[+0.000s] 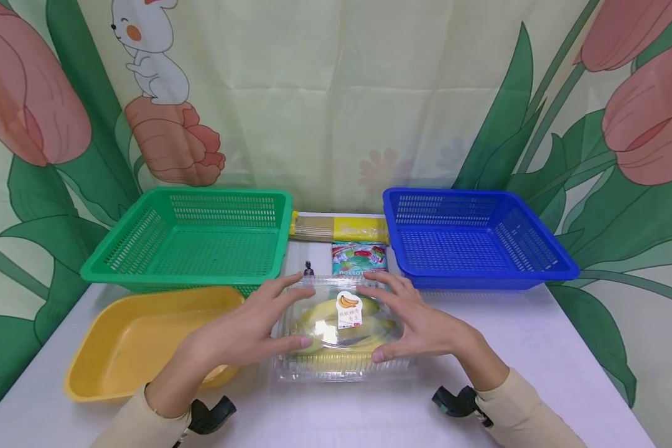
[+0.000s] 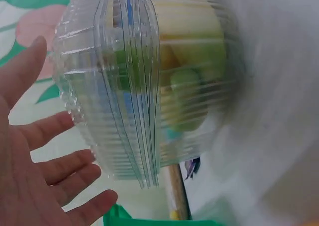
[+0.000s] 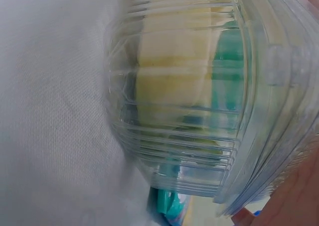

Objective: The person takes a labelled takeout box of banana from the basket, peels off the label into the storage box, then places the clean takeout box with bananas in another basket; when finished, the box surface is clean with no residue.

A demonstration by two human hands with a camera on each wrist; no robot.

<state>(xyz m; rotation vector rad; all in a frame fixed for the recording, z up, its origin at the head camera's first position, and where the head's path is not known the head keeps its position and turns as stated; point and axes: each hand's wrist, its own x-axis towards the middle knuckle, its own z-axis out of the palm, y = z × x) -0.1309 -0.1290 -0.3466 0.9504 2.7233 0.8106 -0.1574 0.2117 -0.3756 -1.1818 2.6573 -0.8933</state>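
Observation:
A clear plastic clamshell box (image 1: 344, 375) stands on the white table with its lid down. Bananas (image 1: 320, 316) show through it, under a white sticker (image 1: 350, 310) with a banana picture. My left hand (image 1: 246, 330) is at the box's left side, fingers spread and fairly straight; in the left wrist view its fingertips (image 2: 82, 159) are close beside the lid edge. On the opposite side, my right hand (image 1: 425, 326) has its fingers spread over the lid's edge. Whether its fingertips touch the plastic I cannot tell; the right wrist view shows little of that hand.
A green basket (image 1: 218, 249) stands back left, a blue basket (image 1: 453, 246) back right, and a yellow basin (image 1: 140, 339) front left. Between the baskets lie a yellow pack of long dry noodles (image 1: 338, 228), a colourful bag (image 1: 359, 257) and a small dark item (image 1: 308, 269).

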